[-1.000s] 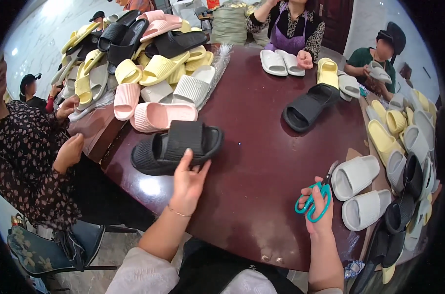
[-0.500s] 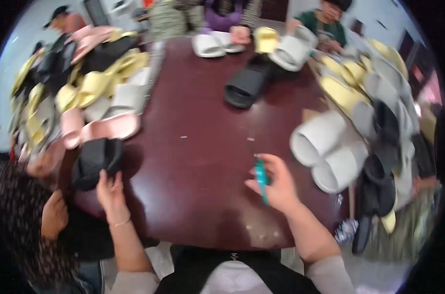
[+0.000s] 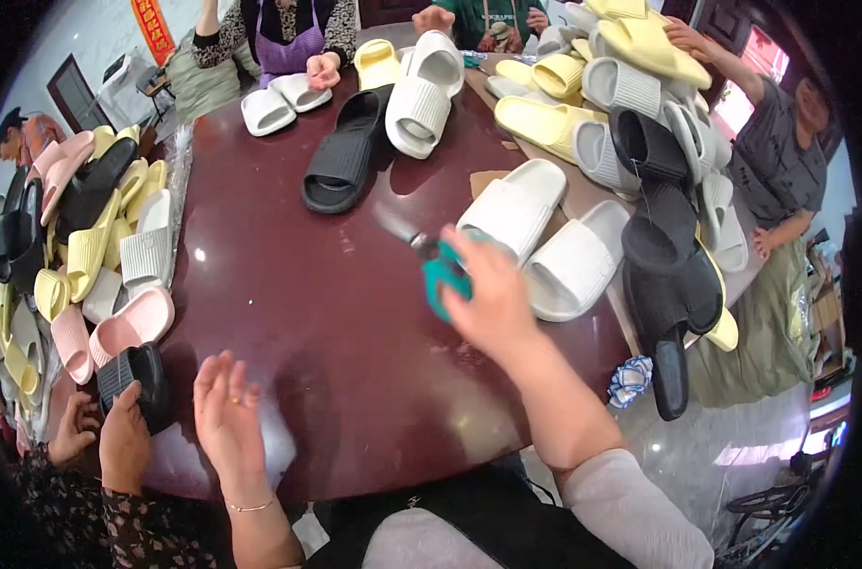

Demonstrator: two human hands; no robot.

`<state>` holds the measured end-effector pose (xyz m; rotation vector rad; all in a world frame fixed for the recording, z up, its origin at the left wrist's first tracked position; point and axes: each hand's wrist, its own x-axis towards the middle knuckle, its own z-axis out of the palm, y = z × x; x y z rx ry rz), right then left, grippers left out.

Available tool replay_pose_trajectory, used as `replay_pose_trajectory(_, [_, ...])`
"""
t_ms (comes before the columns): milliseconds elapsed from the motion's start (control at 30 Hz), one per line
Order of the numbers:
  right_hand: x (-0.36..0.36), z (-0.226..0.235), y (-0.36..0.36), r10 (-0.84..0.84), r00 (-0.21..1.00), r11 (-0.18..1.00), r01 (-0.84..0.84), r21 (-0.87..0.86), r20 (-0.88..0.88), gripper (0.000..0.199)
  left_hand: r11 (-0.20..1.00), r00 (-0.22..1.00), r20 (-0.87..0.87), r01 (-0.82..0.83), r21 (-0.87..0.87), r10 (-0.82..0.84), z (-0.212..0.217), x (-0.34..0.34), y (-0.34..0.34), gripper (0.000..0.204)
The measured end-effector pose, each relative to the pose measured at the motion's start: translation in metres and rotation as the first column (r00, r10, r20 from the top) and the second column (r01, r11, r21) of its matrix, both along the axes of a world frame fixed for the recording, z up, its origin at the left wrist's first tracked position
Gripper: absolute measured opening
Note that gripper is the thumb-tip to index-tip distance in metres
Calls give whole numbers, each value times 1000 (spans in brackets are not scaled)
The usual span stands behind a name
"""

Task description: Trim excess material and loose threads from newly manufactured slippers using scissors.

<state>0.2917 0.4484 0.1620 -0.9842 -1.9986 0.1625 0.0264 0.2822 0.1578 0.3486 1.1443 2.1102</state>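
My right hand (image 3: 499,303) is closed around a pair of teal-handled scissors (image 3: 442,284) above the table; their blades are smeared by motion and point toward the far left. Just beyond it lies a white slide sandal (image 3: 518,204), with its mate (image 3: 575,264) to the right. My left hand (image 3: 230,417) is raised at the near left, fingers stretched and holding nothing. To its left, a person's hand (image 3: 126,441) in a patterned sleeve grips a black slide sandal (image 3: 135,387); that person's other hand is beside it.
Black slides (image 3: 341,171) and stacked pale slides (image 3: 421,109) lie farther back on the dark red table (image 3: 289,284). Piles of yellow, grey, pink and black slides line both sides. A crumpled blue-and-white bundle (image 3: 630,381) sits at the near right edge. Several people work around the table.
The view has swung to the right. My left hand has come away from the black slide, which the neighbour on the left now holds. My right hand with the scissors has moved nearer the white pair.
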Motion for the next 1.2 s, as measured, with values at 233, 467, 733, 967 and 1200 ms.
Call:
replay_pose_trajectory(233, [81, 11, 46, -668, 724, 726, 685, -63, 172, 48, 853, 830, -218, 520, -32, -514, 22, 50, 32, 18])
replay_pose_trajectory(467, [45, 16, 28, -441, 893, 856, 448, -256, 89, 50, 794, 712, -353, 515, -323, -607, -24, 59, 45, 19])
replay_pose_trajectory(733, [-22, 12, -35, 139, 657, 332, -736, -590, -741, 49, 970, -41, -997, 231, -70, -62, -10, 67, 43, 30])
replay_pose_trajectory(967, [7, -4, 17, -19, 942, 939, -99, -330, -335, 45, 936, -389, -909, 244, -254, -146, -13, 67, 39, 26])
replay_pose_trajectory(1200, [13, -14, 26, -228, 965, 930, 255, -264, 130, 44, 973, -344, -911, -66, -220, -229, -13, 34, 49, 26])
